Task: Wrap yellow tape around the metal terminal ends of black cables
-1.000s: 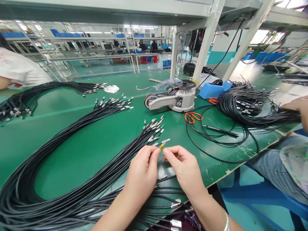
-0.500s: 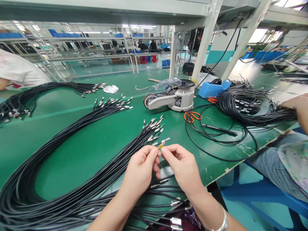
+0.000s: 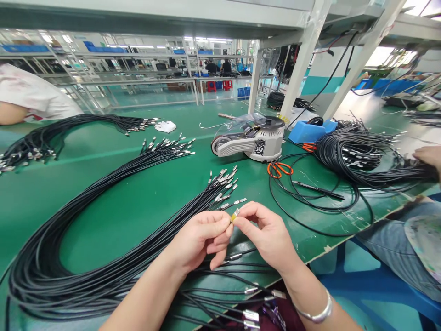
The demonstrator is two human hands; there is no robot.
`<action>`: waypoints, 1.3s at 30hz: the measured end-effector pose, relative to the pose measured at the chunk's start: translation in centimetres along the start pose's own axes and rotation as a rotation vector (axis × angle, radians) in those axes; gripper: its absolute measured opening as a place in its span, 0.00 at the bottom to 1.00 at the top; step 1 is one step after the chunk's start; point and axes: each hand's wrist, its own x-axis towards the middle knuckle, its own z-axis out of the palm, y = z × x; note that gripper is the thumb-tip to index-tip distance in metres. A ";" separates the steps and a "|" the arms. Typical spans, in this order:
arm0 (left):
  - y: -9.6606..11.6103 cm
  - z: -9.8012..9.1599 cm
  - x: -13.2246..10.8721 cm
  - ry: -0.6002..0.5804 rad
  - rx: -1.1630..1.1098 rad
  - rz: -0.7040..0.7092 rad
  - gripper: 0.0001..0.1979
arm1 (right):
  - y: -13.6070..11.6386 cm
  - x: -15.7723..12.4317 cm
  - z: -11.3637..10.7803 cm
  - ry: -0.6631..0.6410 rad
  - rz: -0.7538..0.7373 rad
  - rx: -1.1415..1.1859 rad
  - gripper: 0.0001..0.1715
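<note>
Connector (image 3: 236, 214) between closely pinched fingers (image 3: 221, 226)

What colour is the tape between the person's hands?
Yellow tape, best seen in the head view.

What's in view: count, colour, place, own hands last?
Bench: one, green, below
Cables: many, black, across bench
Connector: one, silver and yellow, front centre
Tape machine: one, grey, back centre
Handles: two sets, orange, near machine
Slim tool: one, black, right
Holder: one, blue, beside machine
Glove: one, white, back left
Frame: one, white, overhead
Near stool: one, blue, lower right
Far stools: two, red, background
Sleeve: one, white, left edge
Co-worker's hand: one, bare, right edge
Bracelet: one, silver, lower right
Left hand: one, bare, holding connector
Right hand: one, bare, holding connector
</note>
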 end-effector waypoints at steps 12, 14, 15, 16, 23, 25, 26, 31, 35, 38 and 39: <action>0.4 0.4 -0.6 0.009 0.241 -0.038 0.14 | -0.6 1.2 -2.7 -0.296 -0.206 -0.012 0.09; 0.3 1.0 -0.4 0.255 0.532 0.128 0.12 | -0.4 1.3 -3.2 -0.188 -0.045 0.016 0.14; 0.1 1.3 -0.2 0.347 0.689 0.210 0.11 | -0.3 1.2 -3.3 -0.138 0.044 0.025 0.16; -0.1 1.4 -0.1 0.407 0.835 0.289 0.10 | -0.2 1.1 -3.4 -0.103 0.128 0.027 0.17; -1.1 1.4 0.1 0.417 1.208 0.495 0.07 | -0.3 0.1 -3.0 -0.116 0.271 0.033 0.14; -1.0 1.7 0.0 0.368 1.197 0.470 0.08 | -0.4 -0.1 -3.0 -0.112 0.238 -0.007 0.13; -0.9 1.8 -0.1 0.339 1.196 0.454 0.09 | -0.4 -0.2 -3.0 -0.118 0.221 -0.037 0.13; -0.8 2.5 0.0 0.225 1.251 0.371 0.11 | -0.5 -0.8 -3.7 -0.223 0.199 -0.120 0.12; -0.9 2.7 0.2 0.174 1.236 0.306 0.13 | -0.3 -1.1 -4.7 -0.355 0.268 -0.033 0.14; -1.1 2.9 0.3 0.162 1.234 0.285 0.13 | 0.0 -1.4 -5.3 -0.404 0.309 0.016 0.16; -1.1 3.0 0.4 0.171 1.240 0.287 0.13 | 0.0 -1.4 -5.4 -0.396 0.317 0.017 0.15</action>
